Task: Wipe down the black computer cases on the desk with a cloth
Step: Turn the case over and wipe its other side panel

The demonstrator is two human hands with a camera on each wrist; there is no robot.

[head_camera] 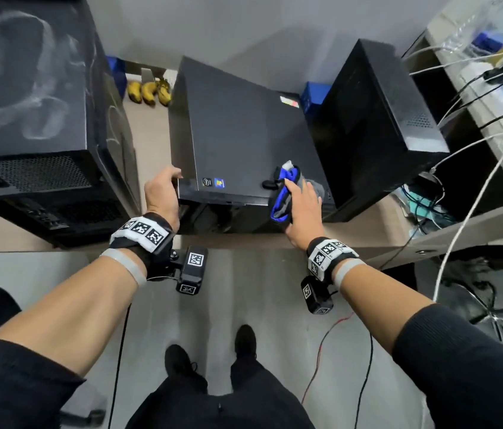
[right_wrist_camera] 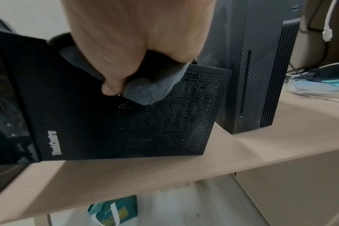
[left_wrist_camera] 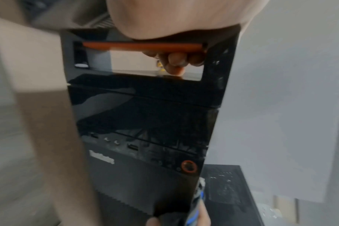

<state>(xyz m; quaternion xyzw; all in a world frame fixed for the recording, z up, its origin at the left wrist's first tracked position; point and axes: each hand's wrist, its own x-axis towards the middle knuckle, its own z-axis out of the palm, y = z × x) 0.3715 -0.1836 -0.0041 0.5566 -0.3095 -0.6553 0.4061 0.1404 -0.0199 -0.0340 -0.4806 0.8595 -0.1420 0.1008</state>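
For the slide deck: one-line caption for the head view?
Left hand steadies middle computer case; right hand presses cloth on its corner.

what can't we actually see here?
- Head view: the middle case hides the desk under it, and the right hand covers most of the cloth.
- Left wrist view: blurred; the left hand at the handle is partly cut off by the top edge.
- Right wrist view: palm hides the fingers.

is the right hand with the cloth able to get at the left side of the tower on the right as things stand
Probably not easily. The middle case stands close beside the right tower, leaving a narrow gap, and the right hand grips the cloth at that case's front corner.
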